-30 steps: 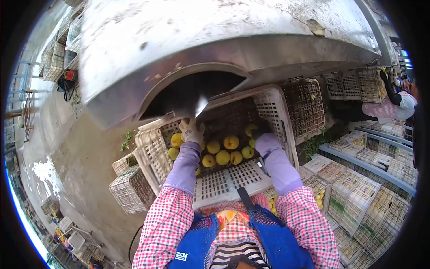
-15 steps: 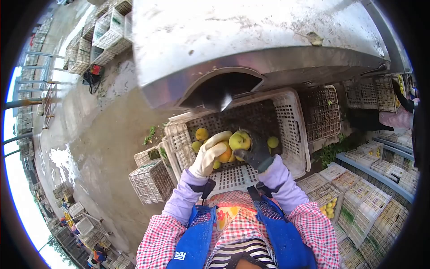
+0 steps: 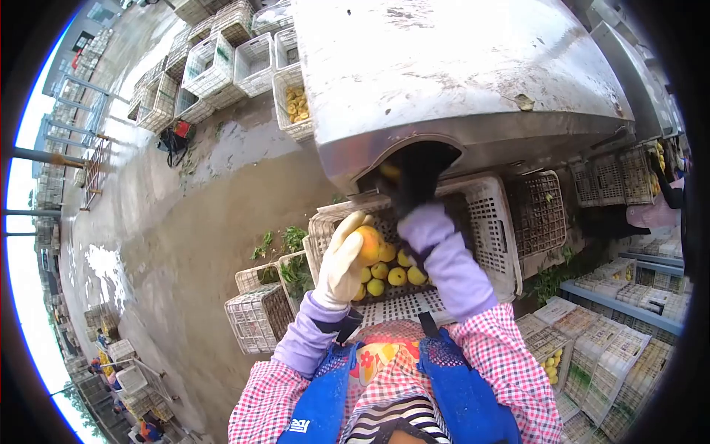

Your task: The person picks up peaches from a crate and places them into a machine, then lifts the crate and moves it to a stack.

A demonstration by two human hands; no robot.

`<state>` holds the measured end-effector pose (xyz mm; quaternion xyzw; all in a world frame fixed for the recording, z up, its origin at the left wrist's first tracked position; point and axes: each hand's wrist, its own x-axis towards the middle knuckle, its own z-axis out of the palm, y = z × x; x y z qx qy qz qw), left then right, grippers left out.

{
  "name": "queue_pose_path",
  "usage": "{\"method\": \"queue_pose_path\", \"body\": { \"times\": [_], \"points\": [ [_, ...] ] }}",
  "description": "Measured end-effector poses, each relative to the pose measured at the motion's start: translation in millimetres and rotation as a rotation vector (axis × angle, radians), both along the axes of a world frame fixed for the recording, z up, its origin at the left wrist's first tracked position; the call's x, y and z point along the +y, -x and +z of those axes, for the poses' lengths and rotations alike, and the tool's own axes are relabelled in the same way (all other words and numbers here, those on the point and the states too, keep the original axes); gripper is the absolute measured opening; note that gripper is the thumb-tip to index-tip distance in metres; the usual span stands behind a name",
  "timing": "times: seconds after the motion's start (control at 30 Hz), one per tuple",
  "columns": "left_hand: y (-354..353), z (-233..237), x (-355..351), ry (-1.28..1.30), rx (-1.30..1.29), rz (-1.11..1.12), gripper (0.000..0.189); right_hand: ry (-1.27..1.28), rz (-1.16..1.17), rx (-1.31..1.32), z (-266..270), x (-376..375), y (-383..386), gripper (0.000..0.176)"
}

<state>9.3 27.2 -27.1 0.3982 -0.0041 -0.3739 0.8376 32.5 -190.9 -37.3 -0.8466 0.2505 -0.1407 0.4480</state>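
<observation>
My left hand (image 3: pixel 342 266), in a white glove, grips an orange-yellow peach (image 3: pixel 367 246) above the left side of a plastic crate (image 3: pixel 497 237). Several yellow-green peaches (image 3: pixel 397 277) lie in the crate beneath my hands. My right hand (image 3: pixel 416 177), gloved in black, reaches into the dark opening (image 3: pixel 444 157) of a metal machine (image 3: pixel 473 66). At its fingertips a yellowish peach (image 3: pixel 390 172) shows dimly, blurred in the shadow. The right fingers are partly hidden there.
More crates (image 3: pixel 257 314) stand at the left, beside some green leaves (image 3: pixel 293 238). A brown crate (image 3: pixel 538 211) sits to the right. Stacked crates (image 3: pixel 592 348) fill the lower right, and a crate of yellow fruit (image 3: pixel 294 100) is by the machine. Another person (image 3: pixel 658 211) is at far right.
My right hand has moved from over the crate up into the machine's opening. My left hand has lifted slightly, keeping a peach. More peaches in the crate now show, and the view has shifted.
</observation>
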Motion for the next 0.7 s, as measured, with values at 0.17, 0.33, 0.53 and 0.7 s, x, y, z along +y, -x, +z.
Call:
{"method": "queue_pose_path", "body": {
  "times": [0.17,0.33,0.53,0.7],
  "points": [
    [-9,14,-4,0.223,0.236,-0.030,0.053,0.089,0.064,-0.279,27,13,27,0.084],
    [3,15,-16,0.053,-0.277,-0.071,0.052,0.339,0.190,-0.267,10,70,88,0.084],
    [7,-22,-19,0.050,0.249,-0.013,0.072,0.791,-0.081,-0.303,-19,26,41,0.077],
    [14,-73,-20,-0.289,0.239,0.046,0.073,0.363,0.015,-0.284,14,-5,-1,0.067]
  ]
}}
